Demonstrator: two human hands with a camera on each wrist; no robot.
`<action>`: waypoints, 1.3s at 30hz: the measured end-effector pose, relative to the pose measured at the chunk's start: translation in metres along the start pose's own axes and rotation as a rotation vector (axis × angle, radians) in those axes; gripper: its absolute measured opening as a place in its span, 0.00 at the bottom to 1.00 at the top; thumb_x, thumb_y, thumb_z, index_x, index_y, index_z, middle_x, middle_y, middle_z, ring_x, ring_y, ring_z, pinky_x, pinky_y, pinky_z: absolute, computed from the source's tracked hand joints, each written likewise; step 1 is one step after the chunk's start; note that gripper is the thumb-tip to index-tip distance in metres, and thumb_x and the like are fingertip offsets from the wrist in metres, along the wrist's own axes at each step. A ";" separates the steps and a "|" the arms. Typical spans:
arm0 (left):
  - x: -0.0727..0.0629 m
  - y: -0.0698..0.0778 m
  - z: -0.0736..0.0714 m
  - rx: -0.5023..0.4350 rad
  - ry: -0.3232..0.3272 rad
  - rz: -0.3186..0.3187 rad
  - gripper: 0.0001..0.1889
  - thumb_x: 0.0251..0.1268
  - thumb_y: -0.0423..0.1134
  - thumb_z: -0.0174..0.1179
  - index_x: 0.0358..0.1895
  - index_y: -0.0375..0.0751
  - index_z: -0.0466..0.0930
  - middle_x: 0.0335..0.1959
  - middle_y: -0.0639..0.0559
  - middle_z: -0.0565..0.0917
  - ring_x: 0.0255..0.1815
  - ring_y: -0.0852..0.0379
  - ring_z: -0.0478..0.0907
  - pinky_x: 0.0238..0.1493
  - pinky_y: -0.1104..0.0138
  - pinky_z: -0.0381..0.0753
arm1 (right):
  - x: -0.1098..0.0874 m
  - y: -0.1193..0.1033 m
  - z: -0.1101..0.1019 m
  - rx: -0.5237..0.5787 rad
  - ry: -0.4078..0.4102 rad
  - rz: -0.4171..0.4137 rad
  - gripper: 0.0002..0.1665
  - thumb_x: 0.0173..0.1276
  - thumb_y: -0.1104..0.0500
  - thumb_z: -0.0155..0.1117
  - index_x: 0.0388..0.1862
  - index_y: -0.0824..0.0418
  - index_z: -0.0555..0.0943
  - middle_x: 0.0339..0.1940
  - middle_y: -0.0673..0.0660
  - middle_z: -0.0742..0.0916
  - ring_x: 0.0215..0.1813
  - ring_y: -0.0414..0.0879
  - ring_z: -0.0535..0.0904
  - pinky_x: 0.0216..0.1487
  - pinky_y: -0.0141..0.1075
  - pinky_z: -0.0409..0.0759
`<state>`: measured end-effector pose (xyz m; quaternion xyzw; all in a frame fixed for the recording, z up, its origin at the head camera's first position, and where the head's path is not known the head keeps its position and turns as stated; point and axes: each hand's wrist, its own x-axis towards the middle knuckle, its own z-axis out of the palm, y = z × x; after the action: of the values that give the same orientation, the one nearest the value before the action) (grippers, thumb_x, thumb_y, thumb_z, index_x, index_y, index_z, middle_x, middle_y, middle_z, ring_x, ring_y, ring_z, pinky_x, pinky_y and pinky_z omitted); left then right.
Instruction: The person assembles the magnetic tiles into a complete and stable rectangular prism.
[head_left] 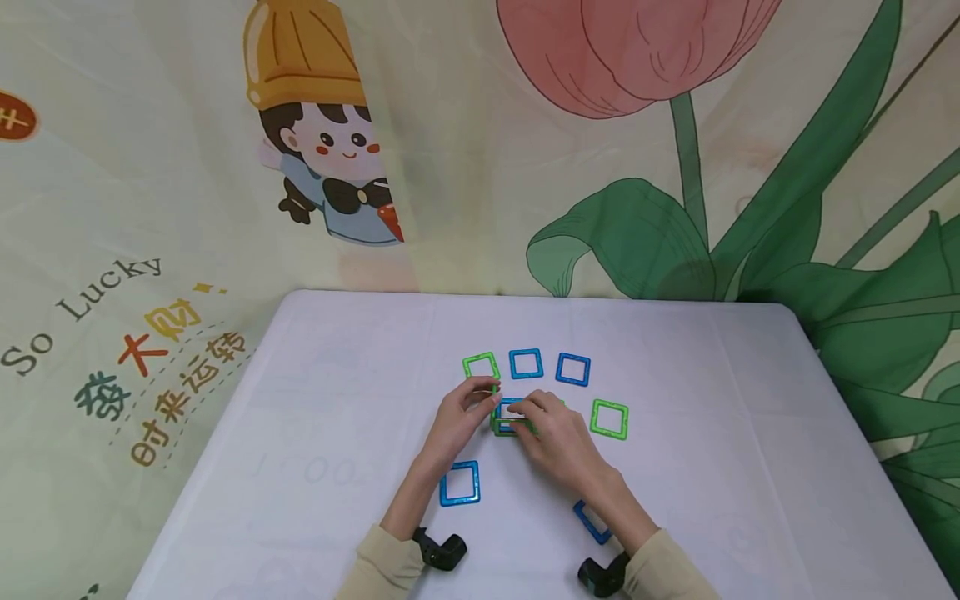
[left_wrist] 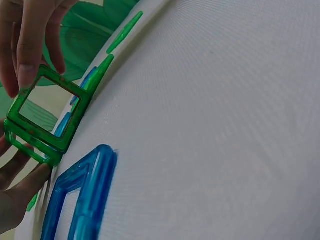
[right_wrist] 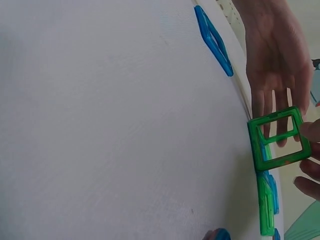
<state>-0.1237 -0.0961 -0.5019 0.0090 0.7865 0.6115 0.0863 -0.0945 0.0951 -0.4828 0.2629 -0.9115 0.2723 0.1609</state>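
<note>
- Green frame [right_wrist: 283, 162] stands on the desk [head_left: 337, 375], well inside its far edge.
- Probably light, stiff, slick (perhaps magnetic); hold its rim.
- Right hand [head_left: 558, 439] pinches it; left hand [head_left: 460, 422]: can't tell.

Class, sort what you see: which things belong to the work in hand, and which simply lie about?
In the work:
left hand
right hand
pinched green frame, between both hands

Lying loose, perhaps spare parts:
four blue frames
rightmost green frame
far green frame, just beyond the left hand
</note>
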 end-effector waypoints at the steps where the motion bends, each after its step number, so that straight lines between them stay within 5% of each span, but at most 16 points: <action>1: 0.000 0.000 0.000 0.000 0.000 0.001 0.19 0.74 0.49 0.63 0.64 0.52 0.80 0.62 0.53 0.84 0.67 0.50 0.78 0.67 0.49 0.79 | -0.001 0.001 -0.001 -0.002 0.000 0.007 0.14 0.65 0.60 0.77 0.49 0.56 0.88 0.44 0.50 0.87 0.46 0.42 0.84 0.42 0.32 0.86; 19: 0.001 0.001 0.002 0.022 0.016 -0.010 0.19 0.74 0.49 0.63 0.64 0.52 0.79 0.62 0.53 0.83 0.68 0.50 0.77 0.67 0.50 0.79 | -0.033 0.010 -0.017 0.008 0.052 0.086 0.18 0.57 0.63 0.82 0.47 0.57 0.88 0.45 0.49 0.87 0.48 0.44 0.84 0.46 0.35 0.87; 39: 0.000 0.003 0.001 0.004 0.003 -0.010 0.19 0.75 0.47 0.62 0.65 0.49 0.79 0.62 0.52 0.83 0.68 0.50 0.77 0.68 0.50 0.78 | -0.072 0.017 -0.031 -0.005 -0.084 0.191 0.14 0.58 0.64 0.80 0.42 0.51 0.89 0.44 0.43 0.88 0.48 0.38 0.83 0.51 0.35 0.86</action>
<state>-0.1239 -0.0943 -0.4994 0.0045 0.7879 0.6094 0.0882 -0.0411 0.1532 -0.4967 0.1856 -0.9391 0.2728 0.0964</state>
